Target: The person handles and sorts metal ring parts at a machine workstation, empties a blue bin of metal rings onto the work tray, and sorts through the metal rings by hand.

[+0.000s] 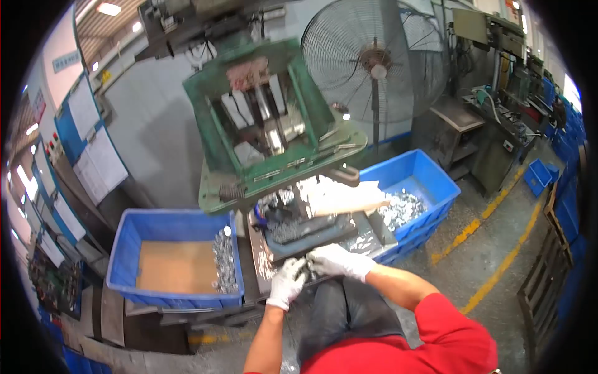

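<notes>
My left hand (288, 284), in a white glove, is at the front edge of the metal work surface, its fingers bent together around something too small to make out. Close beside it, my right hand (337, 260), also gloved, has its fingers curled in towards the same spot, where small dark parts show between the fingertips. Just beyond both hands lies a dark tray (311, 234) with a heap of small grey metal pieces in it. Behind it stands a green press machine (283, 168).
A blue bin (174, 293) at left holds small metal parts and a brown sheet. Another blue bin (430, 206) at right holds shiny metal parts. A large fan (375, 59) stands behind. Yellow lines (492, 212) mark the floor at right; a wooden pallet (541, 280) leans there.
</notes>
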`<state>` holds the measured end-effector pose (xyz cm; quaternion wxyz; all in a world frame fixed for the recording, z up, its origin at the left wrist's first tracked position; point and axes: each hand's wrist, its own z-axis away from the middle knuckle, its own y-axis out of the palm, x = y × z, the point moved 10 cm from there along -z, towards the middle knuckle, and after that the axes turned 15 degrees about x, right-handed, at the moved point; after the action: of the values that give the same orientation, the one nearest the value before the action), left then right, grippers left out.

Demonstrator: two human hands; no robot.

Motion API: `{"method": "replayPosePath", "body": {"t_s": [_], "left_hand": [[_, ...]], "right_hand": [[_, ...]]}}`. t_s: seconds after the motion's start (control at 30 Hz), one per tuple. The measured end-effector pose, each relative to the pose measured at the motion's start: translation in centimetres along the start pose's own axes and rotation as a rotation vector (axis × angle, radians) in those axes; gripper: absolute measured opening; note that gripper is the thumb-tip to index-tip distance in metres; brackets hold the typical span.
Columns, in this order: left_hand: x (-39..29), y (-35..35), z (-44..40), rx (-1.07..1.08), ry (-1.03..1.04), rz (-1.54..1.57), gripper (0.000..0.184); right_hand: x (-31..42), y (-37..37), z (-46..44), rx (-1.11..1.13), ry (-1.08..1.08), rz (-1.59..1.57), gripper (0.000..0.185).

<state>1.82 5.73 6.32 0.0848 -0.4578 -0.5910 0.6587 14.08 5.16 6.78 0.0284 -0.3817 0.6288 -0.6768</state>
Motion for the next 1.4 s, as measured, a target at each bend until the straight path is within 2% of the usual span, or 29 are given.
{"method": "replayPosePath", "body": {"t_s": [0.13, 0.27, 0.4, 0.47, 0.53, 0.6, 0.63, 0.73, 0.77, 0.87, 0.9, 1.0, 1.1, 1.17, 1.2, 1.23, 1.3, 1.4], "left_hand": [[-0.2, 0.9, -1.5, 0.147, -0.034, 0.054, 0.025], [-0.4, 2.3, -2.1, 0.215, -0.073, 0.044, 0.023], [-1.2, 2.0, -1.8, 0.211, -0.005, 0.036, 0.023], [-1.0, 2.1, -2.0, 0.215, 0.008, 0.002, 0.02], [-0.5, 2.8, -2.4, 0.241, -0.015, -0.016, 0.019], [-0.6, 2.8, -2.2, 0.209, -0.016, 0.01, 0.018], [-0.6, 2.8, -2.1, 0.193, -0.017, 0.022, 0.018], [-0.5, 2.3, -1.7, 0.109, -0.018, -0.004, 0.018], [-0.1, 2.2, -1.6, 0.067, -0.031, 0.042, 0.018], [1.4, 1.8, -1.4, -0.041, -0.081, 0.134, 0.018], [1.5, 1.4, -1.3, -0.064, -0.1, 0.133, 0.018], [2.5, 1.3, -1.3, -0.117, -0.137, 0.215, 0.019], [3.7, 1.4, -1.1, -0.149, -0.141, 0.307, 0.018], [5.7, 2.3, -0.9, -0.191, -0.16, 0.414, 0.016], [5.5, 1.7, -0.8, -0.211, -0.168, 0.466, 0.015], [6.4, 2.9, -0.6, -0.123, -0.269, 0.712, 0.015], [4.9, 1.8, -0.1, -0.157, -0.253, 0.809, 0.017], [4.6, 1.2, -0.4, -0.152, -0.25, 0.829, 0.018]], "right_hand": [[-1.1, 0.1, 0.4, 0.017, 0.11, -0.054, 0.031], [-1.9, 0.5, 0.5, 0.018, 0.19, 0.067, 0.038], [-2.0, -4.0, 2.5, -0.426, 0.087, -0.158, 0.031], [-1.7, -7.5, 3.1, -0.428, 0.138, -0.413, 0.025], [-2.0, -10.6, 3.0, -0.455, 0.218, -0.454, 0.024], [-5.4, -11.5, 2.1, -0.585, 0.328, -0.463, 0.024], [-6.5, -12.3, 1.3, -0.697, 0.268, -0.353, 0.026], [-5.9, -13.8, -0.6, -0.685, 0.219, -0.23, 0.029], [-6.2, -13.5, -1.9, -0.644, 0.169, -0.152, 0.025], [-5.3, -13.4, -2.6, -0.592, 0.133, -0.178, 0.021], [-4.6, -12.2, -3.0, -0.653, 0.004, 0.37, 0.02], [-4.7, -12.1, -2.8, -0.617, -0.026, 0.318, 0.023], [-7.1, -12.2, -3.9, -0.455, 0.125, 0.04, 0.025], [-6.8, -13.7, -4.1, -0.381, 0.241, -0.018, 0.026], [-7.0, -13.8, -4.3, -0.401, 0.254, -0.064, 0.027], [-7.1, -13.9, -4.4, -0.421, 0.265, -0.111, 0.028], [-8.7, -13.5, -4.9, -0.569, 0.196, -0.235, 0.031], [-11.5, -12.6, -6.4, -0.472, 0.328, -0.307, 0.037]]}}
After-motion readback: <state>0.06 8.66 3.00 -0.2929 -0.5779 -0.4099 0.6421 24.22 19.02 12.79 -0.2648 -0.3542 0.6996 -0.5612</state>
